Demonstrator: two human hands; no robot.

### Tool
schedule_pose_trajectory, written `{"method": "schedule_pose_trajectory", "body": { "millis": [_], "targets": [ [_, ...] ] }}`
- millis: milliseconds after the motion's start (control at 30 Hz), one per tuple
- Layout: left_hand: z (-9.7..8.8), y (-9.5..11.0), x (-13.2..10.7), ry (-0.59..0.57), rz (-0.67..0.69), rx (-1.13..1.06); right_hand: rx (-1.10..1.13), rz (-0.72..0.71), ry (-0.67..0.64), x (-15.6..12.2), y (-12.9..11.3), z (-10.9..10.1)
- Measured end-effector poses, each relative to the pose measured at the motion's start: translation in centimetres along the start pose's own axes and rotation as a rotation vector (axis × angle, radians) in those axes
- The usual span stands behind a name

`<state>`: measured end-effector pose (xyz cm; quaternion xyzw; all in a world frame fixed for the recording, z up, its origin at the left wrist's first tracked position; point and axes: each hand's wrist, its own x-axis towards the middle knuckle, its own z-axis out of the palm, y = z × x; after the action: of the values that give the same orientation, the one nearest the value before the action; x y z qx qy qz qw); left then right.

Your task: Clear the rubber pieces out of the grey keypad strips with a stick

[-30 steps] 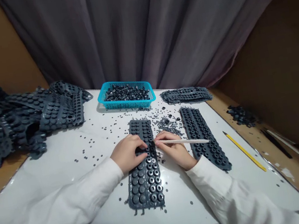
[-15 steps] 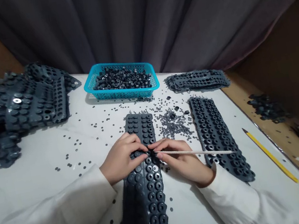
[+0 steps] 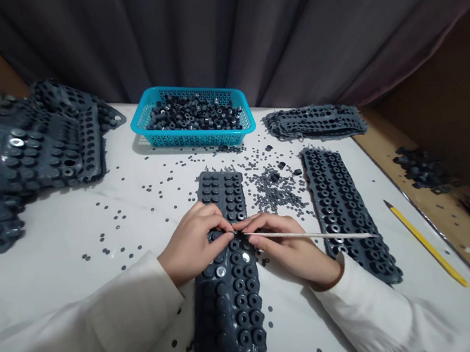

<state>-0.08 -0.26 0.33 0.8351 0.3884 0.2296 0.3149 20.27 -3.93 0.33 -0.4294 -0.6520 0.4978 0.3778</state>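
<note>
A long dark rubber sheet [image 3: 226,311], moulded with rows of round knobs and holed rings, lies lengthwise in front of me. Over its middle, my left hand [image 3: 196,239] is closed, thumb and forefinger pinching at a small dark ring of the sheet. My right hand [image 3: 286,246] meets it from the right, closed round a thin pale stick [image 3: 332,236] that slants back across the palm. The stick's working end is among my fingertips, close to the pinched ring; exactly what it touches is hidden.
Behind stands a blue basket [image 3: 196,140] of small dark rubber pieces. To the right lie a second moulded sheet [image 3: 341,199], a stack of sheets [image 3: 314,122] and a yellow cutter [image 3: 426,242]. More sheets [image 3: 38,144] are heaped left. Small dark discs [image 3: 277,189] litter the white table.
The view has shifted slightly. Both hands remain together over the sheet's middle, with fingertips drawn a little closer, and the stick is still in my right hand.
</note>
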Motion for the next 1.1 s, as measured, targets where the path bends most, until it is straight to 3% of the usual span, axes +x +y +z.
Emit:
{"method": "schedule_pose_trajectory", "body": {
  "millis": [500, 900, 1100],
  "targets": [
    [0.11, 0.26, 0.05, 0.006, -0.045, 0.009, -0.122, -0.066, 0.024, 0.02, 0.1, 0.2],
    [0.09, 0.31, 0.13, 0.006, -0.055, 0.029, -0.423, -0.3, -0.048, -0.06, 0.25, 0.38],
    [0.16, 0.31, 0.1, 0.016, -0.054, 0.009, -0.454, -0.308, -0.017, -0.06, 0.31, 0.57]
  ]
}}
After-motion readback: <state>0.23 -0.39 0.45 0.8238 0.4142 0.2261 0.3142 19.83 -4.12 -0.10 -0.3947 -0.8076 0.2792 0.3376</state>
